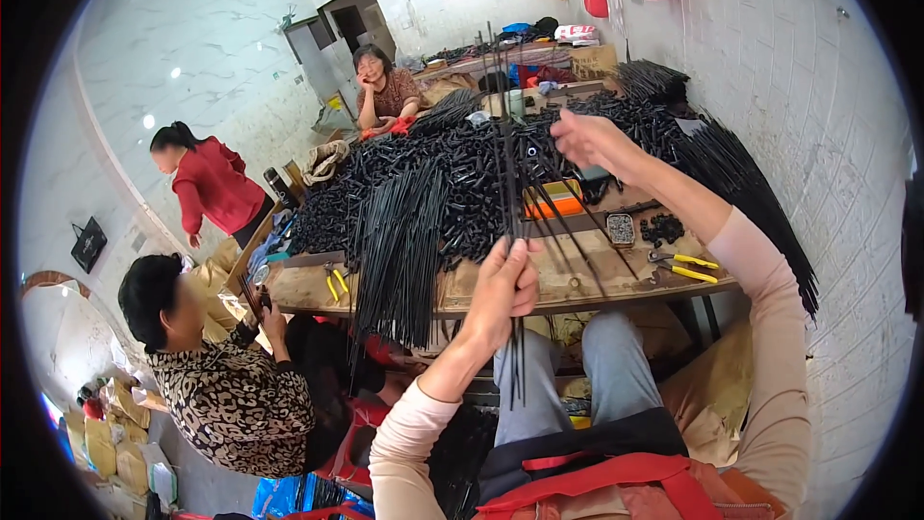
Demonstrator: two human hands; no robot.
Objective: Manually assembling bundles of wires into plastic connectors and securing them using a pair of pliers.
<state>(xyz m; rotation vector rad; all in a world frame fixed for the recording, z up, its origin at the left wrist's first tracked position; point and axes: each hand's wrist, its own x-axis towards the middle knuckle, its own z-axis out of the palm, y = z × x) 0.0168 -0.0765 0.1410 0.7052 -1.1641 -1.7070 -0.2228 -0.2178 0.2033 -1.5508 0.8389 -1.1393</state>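
My left hand is closed around several thin black rods, held upright in front of the table's near edge. Their lower ends hang below my fist, and their tops rise past the heap behind. Up to the right of the rods, my right hand is raised with loosely bent fingers, and nothing shows in it. More black rods lean on the table edge just right of my left hand. A large heap of small black parts lies behind, with a thick sheaf of black rods over its front.
On the wooden table are an orange tray, a small box of metal bits and yellow-handled pliers. Another yellow-handled pair lies left. A person in a patterned top works at my left; two others are farther off.
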